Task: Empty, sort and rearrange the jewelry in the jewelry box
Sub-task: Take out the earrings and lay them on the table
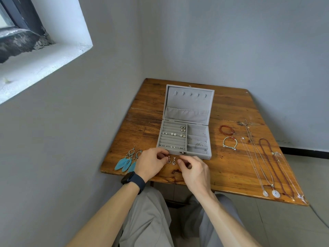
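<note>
My left hand pinches at the drop earrings, and I cannot tell whether my curled right hand grips anything; a fumble could flick one off the table.

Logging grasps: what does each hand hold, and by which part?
Left hand seems to pinch one drop earring at its top; whether the right hand holds anything cannot be told.

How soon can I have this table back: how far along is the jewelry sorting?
Roughly midway. Done: the feather earrings lie left of the jewelry box; two bracelets and the necklaces are laid out to its right. In hand: the left hand pinches at the small drop earrings before the box, with the right hand beside them. Left: stud earrings and a silver bangle sit inside; nothing is rearranged yet.
</note>
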Available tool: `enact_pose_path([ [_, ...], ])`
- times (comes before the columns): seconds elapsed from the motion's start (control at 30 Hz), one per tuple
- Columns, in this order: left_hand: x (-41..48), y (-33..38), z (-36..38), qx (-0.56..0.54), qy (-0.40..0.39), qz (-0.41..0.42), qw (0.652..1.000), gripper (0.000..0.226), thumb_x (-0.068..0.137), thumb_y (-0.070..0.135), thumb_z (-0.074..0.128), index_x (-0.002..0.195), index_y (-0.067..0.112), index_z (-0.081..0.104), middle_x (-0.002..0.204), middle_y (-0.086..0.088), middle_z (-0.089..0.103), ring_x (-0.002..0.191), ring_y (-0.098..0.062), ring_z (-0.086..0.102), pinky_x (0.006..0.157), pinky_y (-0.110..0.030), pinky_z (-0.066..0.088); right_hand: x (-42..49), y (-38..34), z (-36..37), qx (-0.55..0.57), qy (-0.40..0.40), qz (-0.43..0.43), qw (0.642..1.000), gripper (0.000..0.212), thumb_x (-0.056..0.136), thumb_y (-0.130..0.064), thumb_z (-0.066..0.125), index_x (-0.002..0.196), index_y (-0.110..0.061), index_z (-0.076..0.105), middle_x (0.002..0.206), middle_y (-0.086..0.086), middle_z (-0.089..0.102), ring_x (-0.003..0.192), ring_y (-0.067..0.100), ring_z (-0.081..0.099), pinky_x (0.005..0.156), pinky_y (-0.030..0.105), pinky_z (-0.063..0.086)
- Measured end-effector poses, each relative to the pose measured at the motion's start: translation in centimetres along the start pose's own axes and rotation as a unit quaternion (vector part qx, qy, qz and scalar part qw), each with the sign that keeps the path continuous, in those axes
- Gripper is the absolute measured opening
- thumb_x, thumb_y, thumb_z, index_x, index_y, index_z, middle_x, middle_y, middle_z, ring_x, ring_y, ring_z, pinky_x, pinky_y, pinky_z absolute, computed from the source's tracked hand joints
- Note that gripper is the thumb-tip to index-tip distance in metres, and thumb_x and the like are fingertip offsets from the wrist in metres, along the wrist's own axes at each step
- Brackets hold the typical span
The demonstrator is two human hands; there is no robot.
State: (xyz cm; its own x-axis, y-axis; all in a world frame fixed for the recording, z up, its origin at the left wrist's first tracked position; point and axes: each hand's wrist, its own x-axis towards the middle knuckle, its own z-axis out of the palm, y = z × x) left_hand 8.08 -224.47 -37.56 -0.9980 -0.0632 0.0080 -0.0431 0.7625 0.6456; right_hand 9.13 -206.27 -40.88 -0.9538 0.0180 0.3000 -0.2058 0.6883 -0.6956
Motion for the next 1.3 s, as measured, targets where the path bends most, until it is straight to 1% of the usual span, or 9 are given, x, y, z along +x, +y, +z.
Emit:
enact_pose_path([
  [0.07, -0.7, 0.0, 0.4, 0.015, 0.032, 0.015, 0.999, 0.022, 0.091, 0.035, 0.067, 0.113, 0.035, 0.071, 0.100, 0.014, 0.066, 0.095, -0.007, 0.059, 0.079, -0.027, 0.051, -0.4, -0.1, 0.1, -0.004, 0.000, -0.017, 1.000, 0.022, 0.091, -0.030, 0.073, 0.111, -0.023, 0.077, 0.100, -0.008, 0.071, 0.085, 0.008, 0.067, 0.071, 0.014, 0.050],
  [0.13, -1.3, 0.0, 1.0, 0.028, 0.055, 0.015, 0.998, 0.023, 0.092, 0.036, 0.066, 0.113, 0.032, 0.072, 0.107, 0.010, 0.062, 0.102, -0.010, 0.056, 0.084, -0.031, 0.051, -0.6, -0.5, 0.4, -0.007, -0.008, -0.017, 1.000, 0.024, 0.091, -0.030, 0.072, 0.113, -0.020, 0.077, 0.100, -0.007, 0.071, 0.088, 0.008, 0.067, 0.073, 0.019, 0.053],
  [0.23, -1.8, 0.0, 1.7, 0.049, 0.074, 0.002, 0.996, 0.026, 0.093, 0.039, 0.065, 0.115, 0.030, 0.073, 0.114, 0.007, 0.059, 0.109, -0.013, 0.052, 0.090, -0.032, 0.048, -0.6, -1.0, 0.7, -0.015, -0.015, -0.007, 1.000, 0.024, 0.092, -0.031, 0.071, 0.113, -0.020, 0.077, 0.102, -0.006, 0.069, 0.090, 0.009, 0.067, 0.073, 0.019, 0.051],
  [0.4, -1.9, 0.2, 2.2, 0.069, 0.087, -0.008, 0.994, 0.027, 0.093, 0.042, 0.063, 0.117, 0.033, 0.072, 0.116, 0.010, 0.058, 0.110, -0.012, 0.050, 0.089, -0.030, 0.046, -0.4, -1.2, 0.8, -0.035, -0.032, 0.004, 0.999, 0.022, 0.092, -0.033, 0.070, 0.111, -0.024, 0.077, 0.103, -0.008, 0.066, 0.091, 0.011, 0.066, 0.071, 0.025, 0.054],
  [0.57, -2.0, 0.1, 2.3, 0.076, 0.089, -0.011, 0.993, 0.027, 0.093, 0.042, 0.063, 0.117, 0.034, 0.072, 0.116, 0.011, 0.058, 0.110, -0.012, 0.049, 0.089, -0.030, 0.046, -0.3, -1.2, 0.8, -0.041, -0.037, 0.008, 0.998, 0.021, 0.092, -0.034, 0.069, 0.110, -0.026, 0.077, 0.103, -0.010, 0.065, 0.092, 0.010, 0.066, 0.070, 0.024, 0.053],
  [0.8, -1.9, 0.1, 2.3, 0.080, 0.087, -0.003, 0.993, 0.028, 0.093, 0.043, 0.063, 0.118, 0.034, 0.071, 0.116, 0.010, 0.058, 0.109, -0.012, 0.049, 0.088, -0.030, 0.046, -0.5, -1.1, 0.5, -0.021, -0.034, 0.007, 0.999, 0.022, 0.092, -0.031, 0.070, 0.112, -0.023, 0.077, 0.102, -0.009, 0.065, 0.091, 0.008, 0.065, 0.072, 0.014, 0.045],
  [1.03, -2.2, 0.0, 1.2, 0.083, 0.067, 0.015, 0.994, 0.029, 0.093, 0.039, 0.062, 0.121, 0.032, 0.069, 0.119, 0.009, 0.058, 0.112, -0.011, 0.051, 0.092, -0.030, 0.047, -0.4, -1.0, -1.0, -0.009, -0.068, -0.008, 0.998, 0.022, 0.093, -0.023, 0.068, 0.113, -0.023, 0.076, 0.106, -0.007, 0.067, 0.094, 0.010, 0.065, 0.079, 0.020, 0.049],
  [1.2, -0.1, -0.1, -1.3, 0.181, 0.132, 0.071, 0.972, 0.030, 0.096, 0.039, 0.053, 0.125, 0.034, 0.062, 0.122, 0.011, 0.061, 0.111, -0.012, 0.054, 0.087, -0.030, 0.049, 1.6, -0.2, -3.5, -0.027, -0.083, -0.043, 0.995, 0.021, 0.093, -0.027, 0.067, 0.113, -0.029, 0.075, 0.108, -0.015, 0.068, 0.089, -0.001, 0.061, 0.072, 0.003, 0.040],
  [1.3, 2.6, 0.7, -2.1, 0.184, 0.151, 0.096, 0.966, 0.040, 0.097, 0.039, 0.050, 0.136, 0.030, 0.054, 0.136, 0.007, 0.058, 0.125, -0.015, 0.051, 0.098, -0.032, 0.046, 4.6, -0.2, -4.6, -0.058, -0.085, -0.050, 0.993, 0.021, 0.095, -0.033, 0.063, 0.113, -0.034, 0.073, 0.108, -0.019, 0.066, 0.085, -0.001, 0.062, 0.064, 0.003, 0.039],
])
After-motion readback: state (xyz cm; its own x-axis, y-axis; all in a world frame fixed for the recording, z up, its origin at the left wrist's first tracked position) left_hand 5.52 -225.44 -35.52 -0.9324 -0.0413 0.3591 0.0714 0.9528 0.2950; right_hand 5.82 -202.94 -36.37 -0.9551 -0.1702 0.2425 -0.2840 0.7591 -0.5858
